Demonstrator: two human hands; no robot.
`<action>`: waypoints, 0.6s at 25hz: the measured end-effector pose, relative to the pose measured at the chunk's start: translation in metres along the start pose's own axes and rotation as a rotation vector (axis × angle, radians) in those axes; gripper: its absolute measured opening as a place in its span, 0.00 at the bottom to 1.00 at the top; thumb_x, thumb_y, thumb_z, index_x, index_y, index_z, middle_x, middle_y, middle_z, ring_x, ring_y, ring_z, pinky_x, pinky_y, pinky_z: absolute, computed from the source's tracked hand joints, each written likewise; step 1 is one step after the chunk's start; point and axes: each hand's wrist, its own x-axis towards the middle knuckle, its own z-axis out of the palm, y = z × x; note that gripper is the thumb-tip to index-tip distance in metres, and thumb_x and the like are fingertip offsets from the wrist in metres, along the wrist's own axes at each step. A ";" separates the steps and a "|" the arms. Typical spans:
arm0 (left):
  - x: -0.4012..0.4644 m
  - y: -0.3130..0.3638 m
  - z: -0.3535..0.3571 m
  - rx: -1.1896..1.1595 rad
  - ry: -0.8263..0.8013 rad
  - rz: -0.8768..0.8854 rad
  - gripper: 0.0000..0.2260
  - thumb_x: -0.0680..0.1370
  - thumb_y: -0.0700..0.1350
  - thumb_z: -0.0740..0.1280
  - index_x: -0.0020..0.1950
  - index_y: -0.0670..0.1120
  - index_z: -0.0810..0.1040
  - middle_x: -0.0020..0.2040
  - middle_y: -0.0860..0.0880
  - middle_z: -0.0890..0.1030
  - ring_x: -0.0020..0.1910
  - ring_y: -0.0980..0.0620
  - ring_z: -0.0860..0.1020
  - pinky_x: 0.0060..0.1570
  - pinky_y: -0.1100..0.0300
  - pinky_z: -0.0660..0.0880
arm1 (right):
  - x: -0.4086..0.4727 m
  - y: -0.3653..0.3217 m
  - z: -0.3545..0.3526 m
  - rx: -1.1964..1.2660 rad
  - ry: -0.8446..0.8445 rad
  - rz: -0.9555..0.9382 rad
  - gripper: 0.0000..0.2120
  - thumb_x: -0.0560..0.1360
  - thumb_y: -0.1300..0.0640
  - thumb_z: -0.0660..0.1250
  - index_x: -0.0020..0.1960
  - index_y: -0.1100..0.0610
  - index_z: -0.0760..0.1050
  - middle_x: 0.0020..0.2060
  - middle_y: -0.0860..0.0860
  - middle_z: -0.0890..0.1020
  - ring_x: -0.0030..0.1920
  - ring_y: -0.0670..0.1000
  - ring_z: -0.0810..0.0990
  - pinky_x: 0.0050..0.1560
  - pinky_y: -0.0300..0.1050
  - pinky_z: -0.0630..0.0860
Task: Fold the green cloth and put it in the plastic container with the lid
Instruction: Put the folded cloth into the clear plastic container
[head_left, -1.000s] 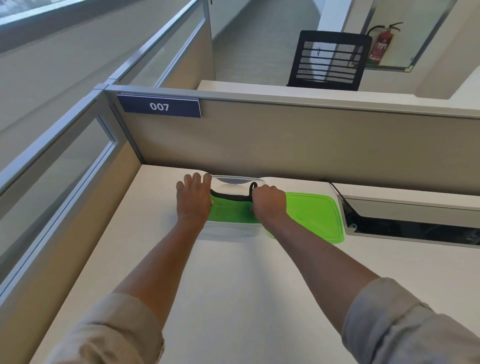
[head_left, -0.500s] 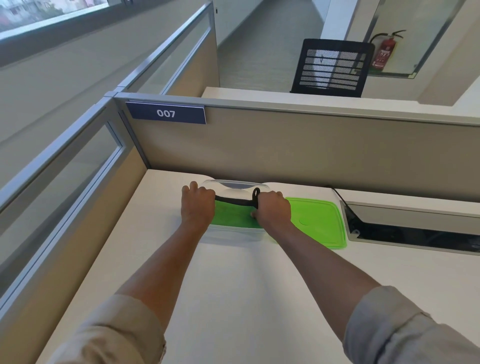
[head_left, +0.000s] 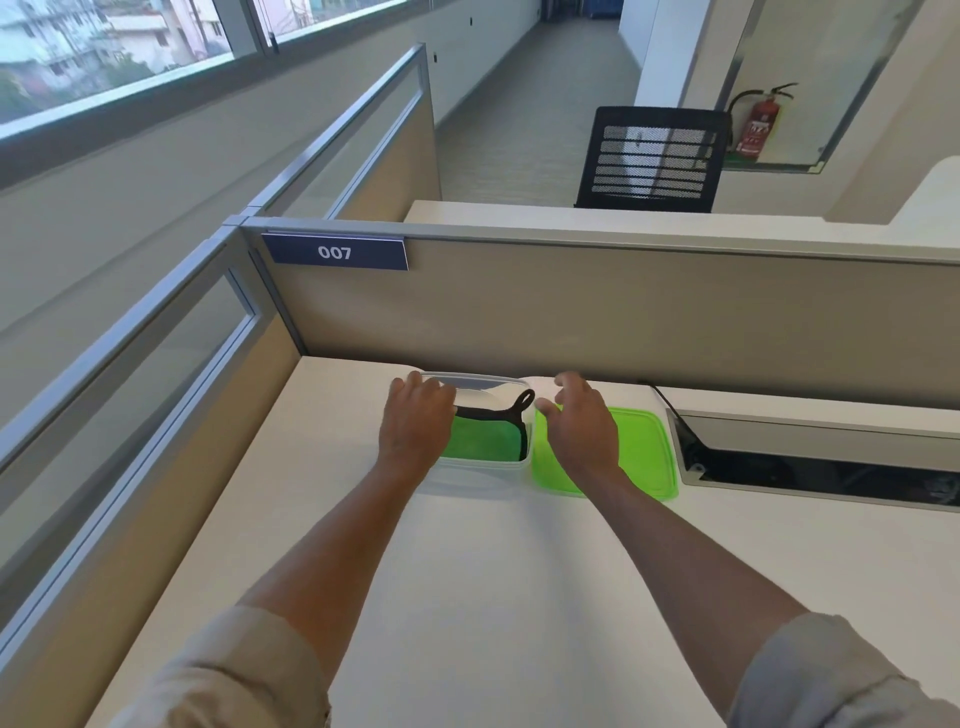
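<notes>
The folded green cloth (head_left: 485, 439), edged in black with a black loop, lies inside the clear plastic container (head_left: 483, 383) at the far side of the white desk (head_left: 493, 597). My left hand (head_left: 415, 428) rests on the container's left rim and covers that side of the cloth. My right hand (head_left: 579, 423) hovers just right of the container, fingers spread and holding nothing, above the green lid (head_left: 647, 452), which lies flat on the desk beside the container.
A beige partition (head_left: 597, 317) with a "007" sign (head_left: 335, 253) stands right behind the container. A recessed cable tray (head_left: 810, 457) opens in the desk to the right of the lid. A glazed partition (head_left: 130, 374) bounds the desk's left side.
My right hand has let go of the cloth and moved right, over the lid. The cloth now lies flat in the container. My left hand stays on the left rim.
</notes>
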 end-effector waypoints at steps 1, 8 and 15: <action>-0.003 0.013 -0.004 -0.024 0.045 0.060 0.03 0.75 0.43 0.69 0.42 0.46 0.80 0.38 0.47 0.81 0.41 0.43 0.77 0.42 0.51 0.71 | -0.002 0.013 -0.005 -0.046 0.009 0.001 0.15 0.77 0.50 0.66 0.59 0.57 0.71 0.51 0.54 0.81 0.52 0.60 0.77 0.45 0.53 0.74; -0.037 0.121 0.001 -0.253 0.062 0.499 0.03 0.74 0.40 0.69 0.41 0.46 0.77 0.36 0.47 0.76 0.32 0.46 0.75 0.27 0.54 0.69 | -0.025 0.100 -0.040 -0.280 -0.089 0.053 0.10 0.78 0.55 0.64 0.58 0.58 0.74 0.48 0.57 0.83 0.50 0.61 0.80 0.44 0.53 0.75; -0.058 0.153 0.044 -0.231 -0.214 0.309 0.12 0.76 0.34 0.60 0.57 0.45 0.74 0.51 0.45 0.76 0.45 0.43 0.78 0.33 0.50 0.70 | -0.056 0.153 -0.062 -0.334 -0.213 -0.044 0.07 0.76 0.56 0.66 0.53 0.54 0.77 0.45 0.51 0.82 0.49 0.57 0.77 0.41 0.48 0.72</action>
